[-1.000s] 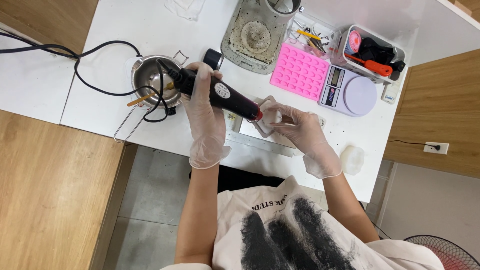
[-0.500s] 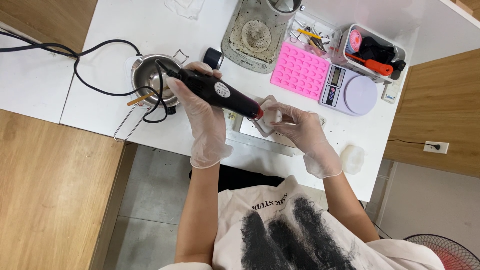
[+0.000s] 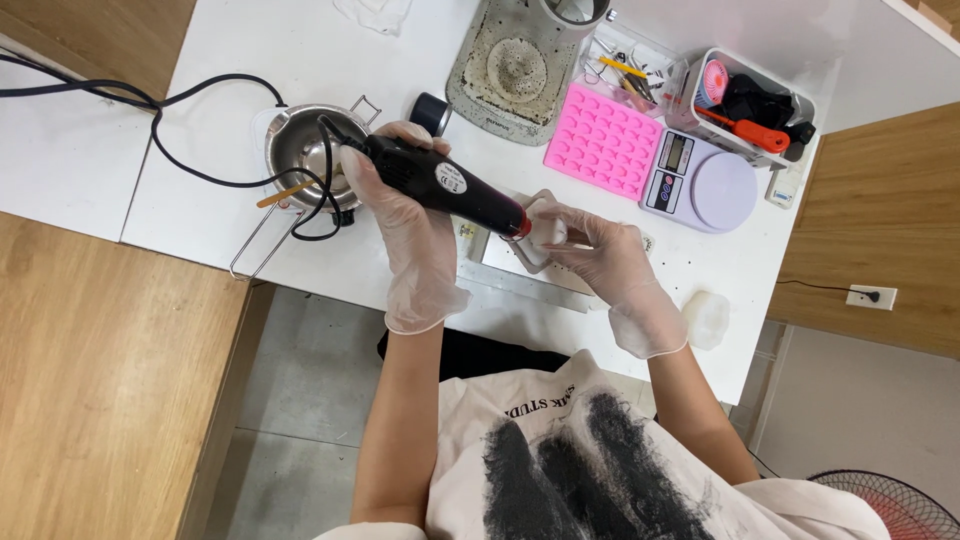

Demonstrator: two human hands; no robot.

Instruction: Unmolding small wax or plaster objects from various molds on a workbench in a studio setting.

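Observation:
My left hand (image 3: 405, 215), in a clear glove, grips a black heat gun (image 3: 440, 184) with a red nozzle end. Its nozzle points right at a small white object (image 3: 548, 232). My right hand (image 3: 600, 255), also gloved, holds that white object just above a metal tray (image 3: 500, 255) near the white table's front edge. The gun's black cord (image 3: 180, 110) trails left across the table and over a small steel pot (image 3: 300, 155).
Behind the hands lie a pink silicone mould (image 3: 605, 140), a lilac kitchen scale (image 3: 700, 185), a grey hot plate (image 3: 515, 70) and a white bin of tools (image 3: 745, 100). A whitish lump (image 3: 707, 318) sits at the table's right front edge. Wooden surfaces flank the table.
The heat gun has tilted and slid slightly right, bringing its nozzle closer to the white object. My right hand has stayed nearly in place.

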